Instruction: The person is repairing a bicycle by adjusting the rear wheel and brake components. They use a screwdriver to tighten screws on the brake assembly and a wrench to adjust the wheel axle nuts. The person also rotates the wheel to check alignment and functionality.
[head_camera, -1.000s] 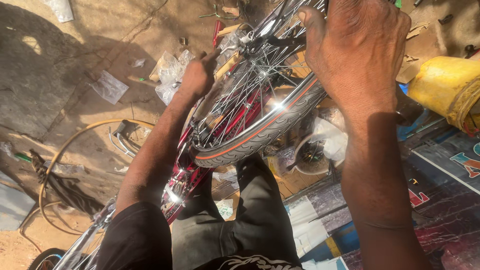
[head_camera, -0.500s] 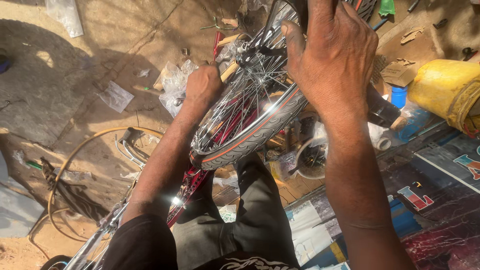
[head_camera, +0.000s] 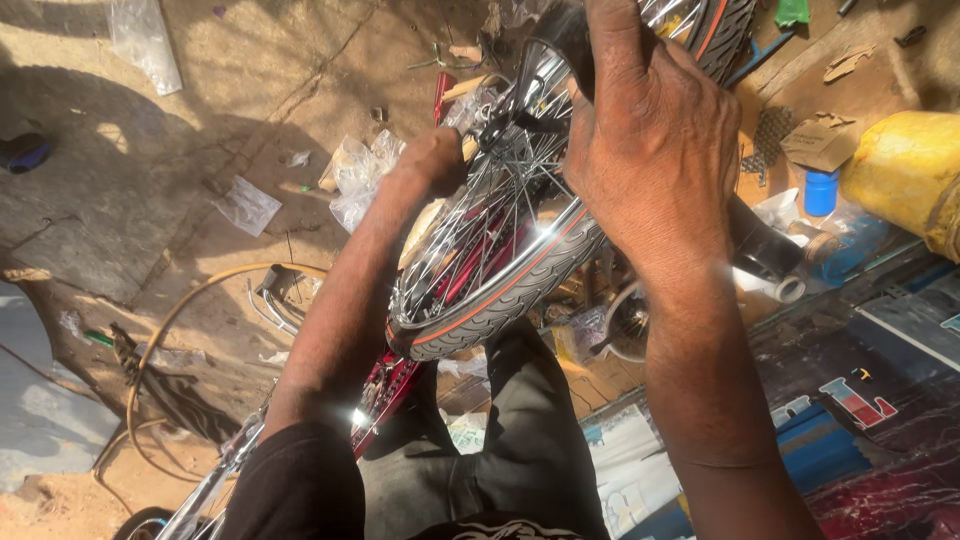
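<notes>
Right hand (head_camera: 655, 165) sat curled over the top of the bicycle wheel (head_camera: 500, 260), fingers clamped round tyre and rim. Left hand (head_camera: 435, 160) closed on the far side, near the hub, though its grip was hidden. The wheel ran long from lower left to upper right between the 2 hands, above the knees, red frame (head_camera: 385, 390) beneath.

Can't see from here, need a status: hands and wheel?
Left hand at the spokes, grip hidden. Right hand on top of the wheel. Plastic scraps on the ground below.
</notes>
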